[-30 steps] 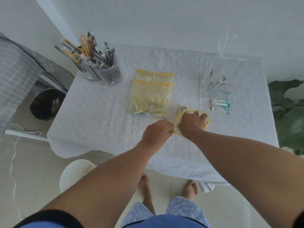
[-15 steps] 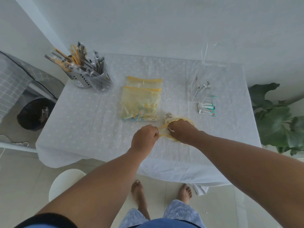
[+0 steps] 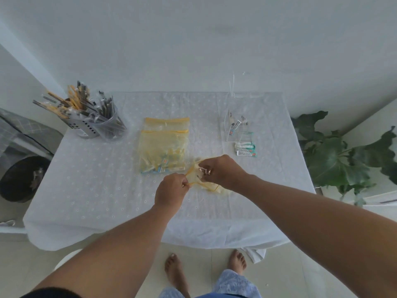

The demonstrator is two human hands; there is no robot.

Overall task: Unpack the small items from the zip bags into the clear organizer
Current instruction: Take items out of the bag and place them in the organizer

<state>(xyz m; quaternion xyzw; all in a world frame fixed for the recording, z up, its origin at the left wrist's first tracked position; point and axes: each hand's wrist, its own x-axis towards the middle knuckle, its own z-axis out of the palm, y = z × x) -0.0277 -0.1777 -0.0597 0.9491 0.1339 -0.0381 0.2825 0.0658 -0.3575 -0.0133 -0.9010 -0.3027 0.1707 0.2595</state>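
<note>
White eyelet cloth covered the table [image 3: 90,190], and near its front edge lay a crumpled yellow zip bag [image 3: 211,187]. Her left hand [image 3: 170,191] pinched the bag's rim; her right hand [image 3: 222,169] gripped its far side, small items caught in the fingers. Just behind the bag lay two fuller zip bags [image 3: 164,145]; behind and right stood the clear organizer [image 3: 238,130], with small packets [image 3: 246,149] before it.

the hands [image 3: 193,179] hide much of the open zip bag [image 3: 211,187].
</note>
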